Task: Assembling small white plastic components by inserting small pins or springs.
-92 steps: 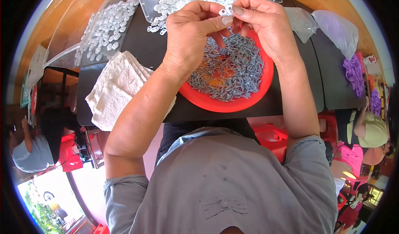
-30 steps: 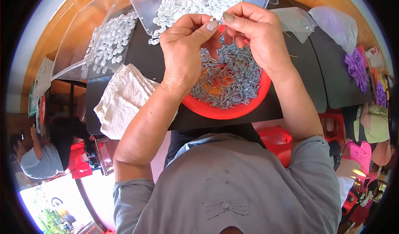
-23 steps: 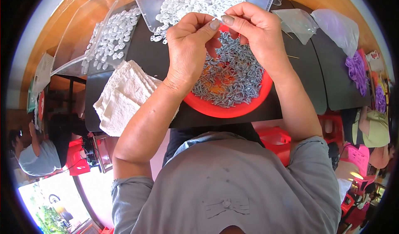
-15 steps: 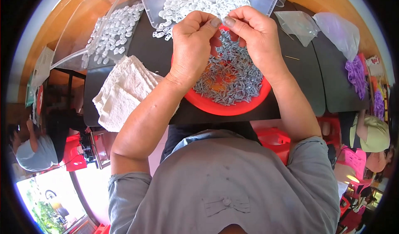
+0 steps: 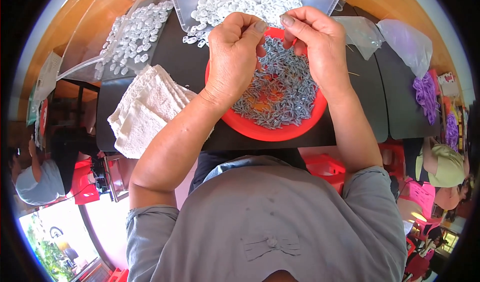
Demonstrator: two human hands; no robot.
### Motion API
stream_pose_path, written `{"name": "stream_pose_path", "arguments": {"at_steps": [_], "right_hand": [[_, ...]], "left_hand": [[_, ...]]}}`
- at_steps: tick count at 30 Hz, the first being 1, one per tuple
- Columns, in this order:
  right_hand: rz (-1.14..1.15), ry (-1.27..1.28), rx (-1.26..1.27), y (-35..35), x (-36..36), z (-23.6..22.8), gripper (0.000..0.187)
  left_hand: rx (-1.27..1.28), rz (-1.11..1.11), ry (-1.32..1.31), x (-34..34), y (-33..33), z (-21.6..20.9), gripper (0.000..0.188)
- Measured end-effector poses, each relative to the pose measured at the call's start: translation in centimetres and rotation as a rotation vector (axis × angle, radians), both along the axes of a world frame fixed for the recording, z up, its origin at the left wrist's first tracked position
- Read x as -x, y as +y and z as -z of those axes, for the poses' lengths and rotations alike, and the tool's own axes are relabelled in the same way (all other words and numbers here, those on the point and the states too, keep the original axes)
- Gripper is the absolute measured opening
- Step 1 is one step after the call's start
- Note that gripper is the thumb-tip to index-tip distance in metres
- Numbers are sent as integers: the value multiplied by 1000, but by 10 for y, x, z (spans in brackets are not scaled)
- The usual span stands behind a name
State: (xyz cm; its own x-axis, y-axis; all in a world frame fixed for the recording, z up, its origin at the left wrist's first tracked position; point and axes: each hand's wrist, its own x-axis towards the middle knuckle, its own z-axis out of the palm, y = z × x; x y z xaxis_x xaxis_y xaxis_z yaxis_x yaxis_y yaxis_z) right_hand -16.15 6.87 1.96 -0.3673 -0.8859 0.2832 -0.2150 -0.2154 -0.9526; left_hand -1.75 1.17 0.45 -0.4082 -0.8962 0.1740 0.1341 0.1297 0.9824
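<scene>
Both hands are raised over the far part of a red bowl (image 5: 260, 132) filled with small grey screw-like pieces (image 5: 285, 102). My left hand (image 5: 234, 54) is closed, thumb pressed to the index finger; whatever it pinches is hidden or too small to name. A short gap separates it from my right hand (image 5: 317, 47), whose thumb and index finger also come together, with the other fingers curled beneath. I cannot make out anything between them. Just beyond the fingertips, small white oval plastic pieces (image 5: 245, 4) with holes lie heaped in a clear plastic bin (image 5: 182, 7).
More white pieces (image 5: 132, 37) lie in a clear container (image 5: 82, 49) at the far left. A folded cream towel (image 5: 147, 109) rests left of the bowl. Clear plastic bags (image 5: 407, 44) and purple strands (image 5: 425, 97) are at the right. Other people (image 5: 40, 182) sit at both sides.
My hands, together at the fingertips before, are now apart. The right hand has moved a little to the right; the left has stayed nearly in place.
</scene>
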Motion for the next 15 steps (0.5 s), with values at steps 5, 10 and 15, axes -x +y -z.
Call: {"name": "stream_pose_path", "arguments": {"at_steps": [5,10,15], "right_hand": [[-28,6,-3,-1,0,2,15],[-58,3,7,-1,-1,4,15],[-14,-21,23,0,1,1,14]], "left_hand": [[42,-1,-13,1,2,0,16],[124,-21,1,2,1,4,16],[111,-32,10,1,0,3,16]]}}
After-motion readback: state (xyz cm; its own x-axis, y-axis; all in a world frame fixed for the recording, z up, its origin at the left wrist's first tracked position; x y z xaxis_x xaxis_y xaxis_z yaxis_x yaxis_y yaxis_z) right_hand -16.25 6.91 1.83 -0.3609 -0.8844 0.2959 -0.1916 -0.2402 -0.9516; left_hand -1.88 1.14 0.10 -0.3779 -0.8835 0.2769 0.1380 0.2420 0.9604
